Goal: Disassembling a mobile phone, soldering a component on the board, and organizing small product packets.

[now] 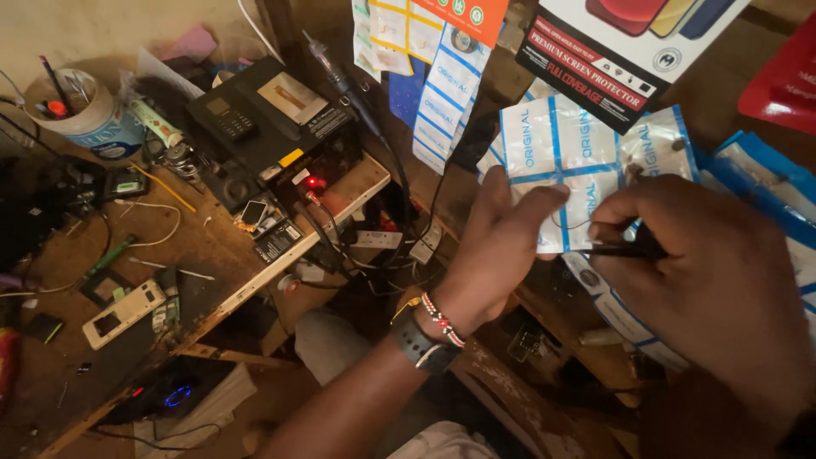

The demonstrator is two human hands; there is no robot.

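Left hand [497, 246], beaded bracelet and dark watch at the wrist, pinches the lower edge of a hanging sheet of small blue-and-white plastic packets [565, 153], thumb on its front. Right hand [710, 272] is just beside it on the right, fingers closed around a thin black tool [625, 250] whose tip meets the sheet's lower right part. Wooden tabletop [212, 246] sits well apart to the left, carrying a black box device [272, 119] and a white phone casing [123, 313].

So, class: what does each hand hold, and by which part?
Left hand grips the packet sheet at its lower edge. Right hand pinches a thin black tool near its end.
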